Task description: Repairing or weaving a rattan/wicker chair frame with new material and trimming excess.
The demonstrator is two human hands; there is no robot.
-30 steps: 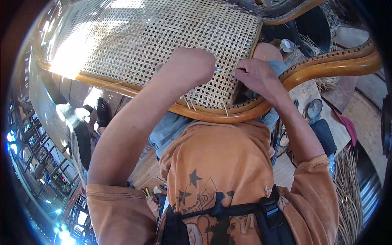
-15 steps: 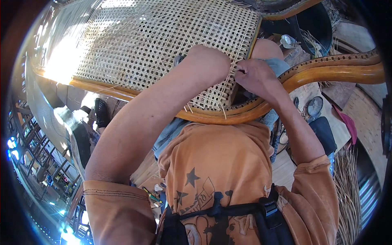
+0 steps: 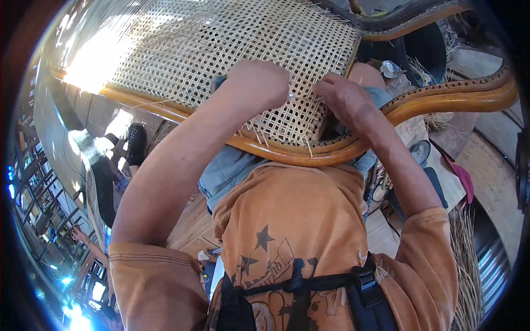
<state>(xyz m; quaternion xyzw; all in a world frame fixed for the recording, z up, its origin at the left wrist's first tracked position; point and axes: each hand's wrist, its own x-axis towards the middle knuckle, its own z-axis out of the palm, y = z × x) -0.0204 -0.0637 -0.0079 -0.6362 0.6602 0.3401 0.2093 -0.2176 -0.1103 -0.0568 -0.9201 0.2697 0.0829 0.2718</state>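
A woven cane panel [image 3: 221, 52] with an open lattice fills the upper part of the view, set in a curved, varnished wooden frame [image 3: 309, 159] across my lap. Over the lattice, my left hand [image 3: 259, 83] is closed in a fist. A small shiny tip shows at its fingers, and a dark end pokes out by the wrist; the rest of this tool is hidden. To the right, my right hand [image 3: 348, 102] bends its fingers together at the panel's ragged right edge, apparently pinching a cane strand. Loose strand ends [image 3: 309, 148] poke over the frame below.
The frame's drilled right arm [image 3: 452, 99] curves past my right forearm. Beyond it stand a dark bucket [image 3: 425, 49] and wooden boards [image 3: 486, 171]. A bundle of long dry strips [image 3: 469, 259] lies at lower right. A dark shoe [image 3: 136, 144] shows at left, under the frame.
My left hand has drawn left, away from the right hand, and a shiny tip now shows at its fingers. My right hand has shifted slightly left and its fingers have turned.
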